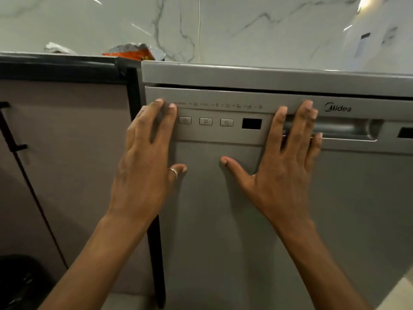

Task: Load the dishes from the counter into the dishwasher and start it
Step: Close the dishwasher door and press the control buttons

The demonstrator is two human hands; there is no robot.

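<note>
Evidently, the Midea dishwasher door (223, 209) is being pressed shut by both hands, each grip wide and holding nothing. The left hand (145, 166) is being laid flat along the door's left edge, just beside the power button (185, 120). The right hand (283, 166) is being spread over the left end of the handle recess (344, 128).

The dishwasher is being shown under the counter's (268, 41) front edge. A thin dark slit is showing along the door's top, so whether it is latched cannot be told.

No dishes are being shown on the visible counter; only a crumpled snack packet (134, 51) and some foil (55, 49) are lying near its front edge, to the left. Loading is therefore being judged finished and closing nearly so. The display (251, 123) is dark, so starting is being judged as not yet done, with the buttons left to be pressed.
</note>
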